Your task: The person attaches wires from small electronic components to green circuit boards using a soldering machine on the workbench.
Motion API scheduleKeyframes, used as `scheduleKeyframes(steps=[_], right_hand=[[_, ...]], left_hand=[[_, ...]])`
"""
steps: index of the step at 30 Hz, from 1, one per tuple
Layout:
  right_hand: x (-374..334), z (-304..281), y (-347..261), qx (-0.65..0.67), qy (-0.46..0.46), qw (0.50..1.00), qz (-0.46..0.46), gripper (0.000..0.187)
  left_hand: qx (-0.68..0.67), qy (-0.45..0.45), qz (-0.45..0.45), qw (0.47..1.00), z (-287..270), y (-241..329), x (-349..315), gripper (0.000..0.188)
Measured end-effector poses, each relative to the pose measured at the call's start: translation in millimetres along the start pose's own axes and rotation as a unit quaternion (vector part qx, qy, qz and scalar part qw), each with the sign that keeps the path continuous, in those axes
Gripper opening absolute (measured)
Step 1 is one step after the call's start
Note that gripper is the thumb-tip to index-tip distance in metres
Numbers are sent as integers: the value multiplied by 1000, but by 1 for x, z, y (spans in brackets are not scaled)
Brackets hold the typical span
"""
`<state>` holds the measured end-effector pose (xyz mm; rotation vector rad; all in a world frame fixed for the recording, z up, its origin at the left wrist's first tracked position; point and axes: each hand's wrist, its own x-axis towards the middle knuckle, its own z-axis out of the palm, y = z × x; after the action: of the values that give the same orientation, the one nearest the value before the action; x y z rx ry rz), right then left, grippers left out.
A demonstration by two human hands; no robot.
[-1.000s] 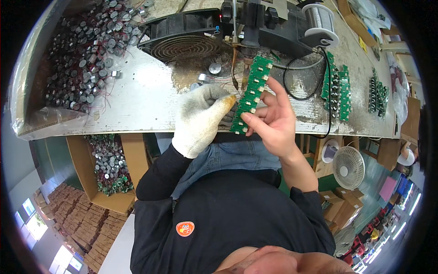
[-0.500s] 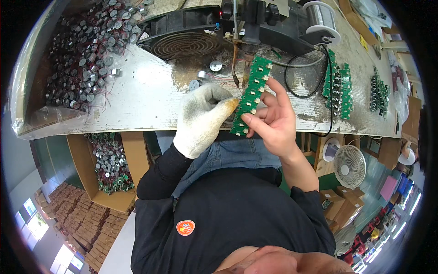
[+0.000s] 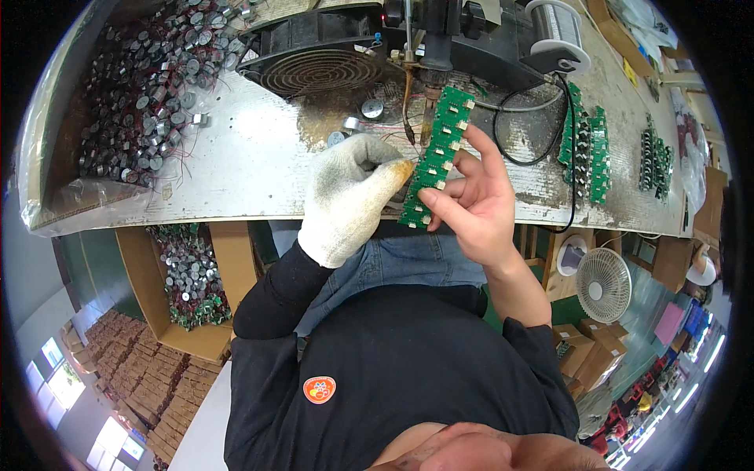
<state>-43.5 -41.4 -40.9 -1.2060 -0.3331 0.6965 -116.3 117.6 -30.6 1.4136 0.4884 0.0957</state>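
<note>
My right hand [image 3: 475, 204], bare, grips a long green circuit board strip [image 3: 440, 153] and holds it tilted up toward the tip of a soldering machine [image 3: 432, 74]. My left hand [image 3: 349, 196] wears a white knit glove with a stained fingertip. Its fingers are curled and touch the strip's left edge; whether they pinch a small part I cannot tell. Thin copper wires [image 3: 407, 98] hang beside the strip's top.
A heap of small round metal parts [image 3: 141, 86] fills the bench's left. A black fan grille [image 3: 318, 67] sits at the back, a solder wire spool [image 3: 558, 27] to its right. More green boards [image 3: 585, 149] lie right. A cardboard box of parts [image 3: 188, 282] and a white fan [image 3: 605, 282] stand below.
Both hands and the green strip stay almost in place; the strip has shifted very slightly against the machine tip.
</note>
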Motion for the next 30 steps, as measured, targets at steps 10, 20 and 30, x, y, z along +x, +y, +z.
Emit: scheduleKeyframes(steps=[10,20,30], right_hand=[[-2,-2,9,-21,6,1000,-1,74],[-5,-1,10,-17,39,999,-2,76],[-6,0,7,-17,19,1000,-16,72]], left_hand=[[-19,15,-4,1000,1,-11,1,14],[29,128,45,990,-40,-15,-4,15],[583,311,73,747,-163,14,18,39]])
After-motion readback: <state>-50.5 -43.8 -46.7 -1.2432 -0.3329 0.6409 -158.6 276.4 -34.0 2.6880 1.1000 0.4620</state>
